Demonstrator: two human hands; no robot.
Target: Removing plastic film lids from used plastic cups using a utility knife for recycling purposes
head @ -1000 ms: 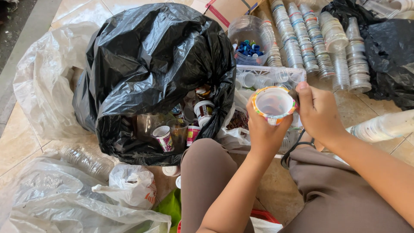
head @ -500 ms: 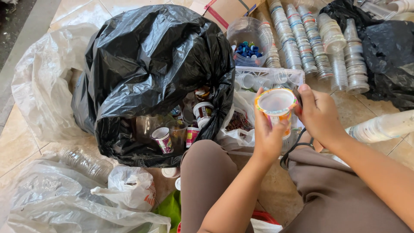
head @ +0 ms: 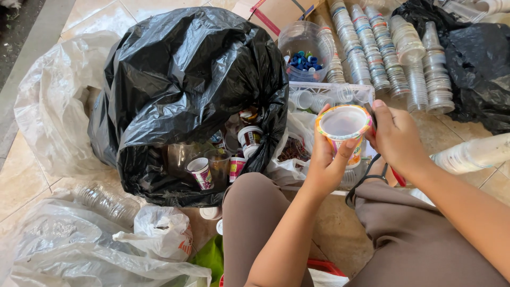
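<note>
One cup is gripped by the left hand, fingers closed around it; the right hand clasps one red tool. One black bag lies on the floor.

Floor: beige tiles, dark strip along the far left edge. Sitting on it:
- big black bin bag, mouth open toward the camera, mixed cups visible inside
- clear plastic bags left of the bin bag, touching it
- crushed clear bottle and a small white bag in front of the bin bag
- more clear plastic sheeting at bottom left
- rows of stacked clear cups lying flat at top right
- clear tub of blue caps just left of those rows
- second black bag at far right
- cardboard box at top edge
</note>
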